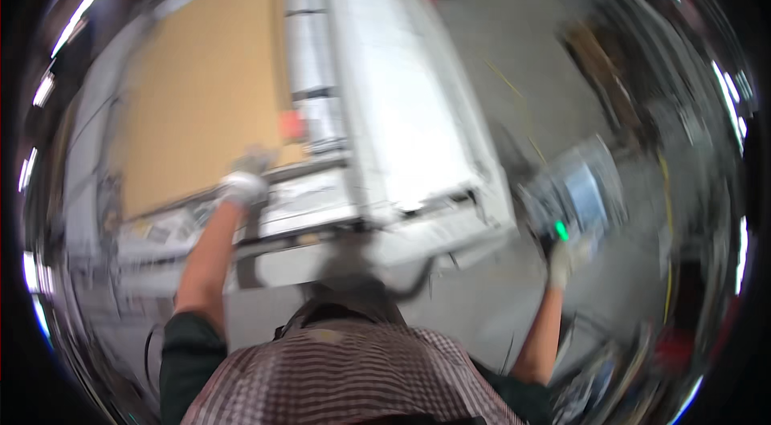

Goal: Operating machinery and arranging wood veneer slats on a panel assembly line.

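Motion blurs much of the picture. My left hand [243, 187], in a white glove with greyish fingertips, reaches to the near edge of a large brown cardboard sheet [205, 88]. Its fingers are too smeared to tell whether they grip or only touch. A small red-orange patch [292, 126] shows at the sheet's right edge. Out to the right, my right hand [565, 263], also gloved, is closed around a dark device [549, 242] with a bright green light. Just beyond that hand is a clear, shiny plastic-looking thing [606, 176] with a pale blue rectangle [586, 194] in it.
A long white panel or wrapped stack [409, 96] lies right of the cardboard. White packed pieces with dark bands [309, 48] line the sheet's right side. Grey floor [498, 48] with yellow lines extends to the right. A brown stack [598, 64] stands at the far right.
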Demonstrator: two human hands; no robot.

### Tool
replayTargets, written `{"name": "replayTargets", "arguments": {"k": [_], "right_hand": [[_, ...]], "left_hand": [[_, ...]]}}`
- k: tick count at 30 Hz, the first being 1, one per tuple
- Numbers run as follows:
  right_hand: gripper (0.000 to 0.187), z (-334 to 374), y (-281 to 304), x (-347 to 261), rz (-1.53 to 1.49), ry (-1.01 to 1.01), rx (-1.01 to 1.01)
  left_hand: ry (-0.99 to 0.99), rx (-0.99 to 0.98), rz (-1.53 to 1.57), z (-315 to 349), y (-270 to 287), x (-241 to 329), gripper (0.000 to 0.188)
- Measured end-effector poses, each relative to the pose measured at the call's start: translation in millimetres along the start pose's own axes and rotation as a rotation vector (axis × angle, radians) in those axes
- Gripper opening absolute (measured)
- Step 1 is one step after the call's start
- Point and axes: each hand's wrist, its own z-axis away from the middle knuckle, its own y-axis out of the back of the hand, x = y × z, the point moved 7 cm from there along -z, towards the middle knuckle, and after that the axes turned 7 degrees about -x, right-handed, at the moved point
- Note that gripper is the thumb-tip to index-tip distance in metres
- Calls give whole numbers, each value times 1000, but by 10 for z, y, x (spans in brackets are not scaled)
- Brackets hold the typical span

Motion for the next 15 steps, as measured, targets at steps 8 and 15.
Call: {"name": "replayTargets", "arguments": {"k": [8, 15], "right_hand": [[56, 1461, 384, -1620, -966, 166, -294], [55, 2803, 1379, -3160, -1246, 228, -619]], "left_hand": [[-177, 253, 259, 853, -85, 261, 72], [-528, 1134, 880, 3558, -637, -553, 32]]}}
